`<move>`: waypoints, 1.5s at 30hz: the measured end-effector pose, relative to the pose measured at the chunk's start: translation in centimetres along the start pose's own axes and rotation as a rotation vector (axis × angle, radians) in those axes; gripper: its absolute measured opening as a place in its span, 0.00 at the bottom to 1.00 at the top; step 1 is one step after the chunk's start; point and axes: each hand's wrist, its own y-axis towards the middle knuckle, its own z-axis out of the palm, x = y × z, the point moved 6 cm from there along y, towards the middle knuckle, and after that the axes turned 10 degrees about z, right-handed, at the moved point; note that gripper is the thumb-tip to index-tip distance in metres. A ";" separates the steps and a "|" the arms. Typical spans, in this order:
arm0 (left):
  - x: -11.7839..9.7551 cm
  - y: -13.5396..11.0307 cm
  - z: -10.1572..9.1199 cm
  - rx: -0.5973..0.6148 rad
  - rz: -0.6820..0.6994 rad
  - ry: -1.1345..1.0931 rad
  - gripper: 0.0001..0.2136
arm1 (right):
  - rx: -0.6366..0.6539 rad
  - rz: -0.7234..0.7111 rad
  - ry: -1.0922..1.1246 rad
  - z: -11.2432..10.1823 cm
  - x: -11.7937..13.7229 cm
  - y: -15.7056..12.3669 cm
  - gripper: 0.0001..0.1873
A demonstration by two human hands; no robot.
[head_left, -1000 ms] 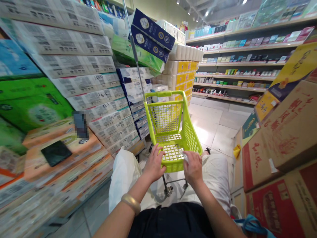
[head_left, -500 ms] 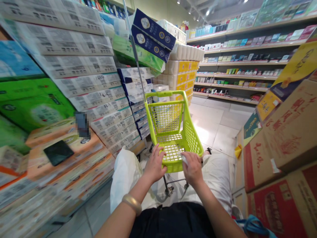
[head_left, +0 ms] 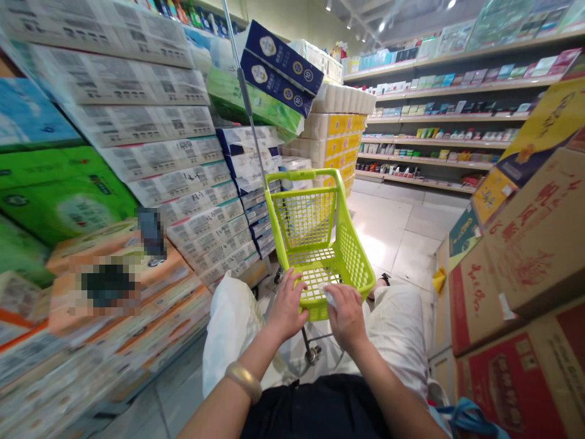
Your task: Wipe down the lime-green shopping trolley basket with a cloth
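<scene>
A lime-green plastic shopping cart [head_left: 361,256] with lattice walls stands between my knees, its near edge towards me. My left hand [head_left: 287,308] is closed round the left end of that near edge, fingers over the rim and thumb on the outside. A small crumpled white tissue [head_left: 331,299] is pinched in my right hand [head_left: 348,317] and touches the near edge right of the middle. Part of the tissue is hidden under my fingers. From the cart's far left corner rises a thin metal pole [head_left: 250,116].
Wrapped paper packs [head_left: 183,152] are stacked high on the left, with orange packs [head_left: 178,268] lower down and nearer. Cardboard cartons [head_left: 534,231] crowd the right. Tiled floor [head_left: 388,219] leads to stocked shelves [head_left: 439,141] at the back.
My right hand has slid a little to the left along the cart's near edge with the tissue. My left hand keeps its hold. The cart has barely shifted.
</scene>
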 end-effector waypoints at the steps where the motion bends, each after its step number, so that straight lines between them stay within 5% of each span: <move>1: -0.1 0.0 0.0 0.002 -0.001 0.002 0.20 | -0.050 0.048 -0.031 -0.7 -1.4 0.3 0.19; 5: -0.2 0.2 0.2 0.000 -0.016 -0.001 0.19 | -0.152 0.185 -0.102 -1.9 -3.7 0.6 0.18; 12: 0.2 0.1 0.4 -0.004 0.018 -0.003 0.24 | 0.112 -0.109 0.059 1.9 4.2 -0.9 0.22; 19: -0.2 0.1 0.1 -0.019 0.014 -0.001 0.20 | -0.091 0.075 -0.072 -1.8 -3.0 0.8 0.20; 21: -0.3 0.2 0.1 -0.018 0.011 0.000 0.19 | -0.131 0.140 -0.087 -2.0 -3.4 0.7 0.19; 28: 0.2 -0.1 0.0 -0.037 0.036 -0.004 0.22 | 0.098 -0.101 0.076 1.4 3.7 -1.4 0.24; 36: 0.0 0.0 0.3 -0.025 0.009 0.004 0.20 | -0.155 0.114 -0.066 -1.9 -3.1 0.3 0.20; 42: 0.1 0.1 0.4 -0.049 0.028 -0.022 0.23 | 0.061 -0.086 0.044 1.2 3.2 -1.1 0.23; 45: 0.2 0.0 0.3 -0.046 0.037 -0.018 0.23 | 0.111 -0.113 0.064 1.1 2.9 -0.9 0.24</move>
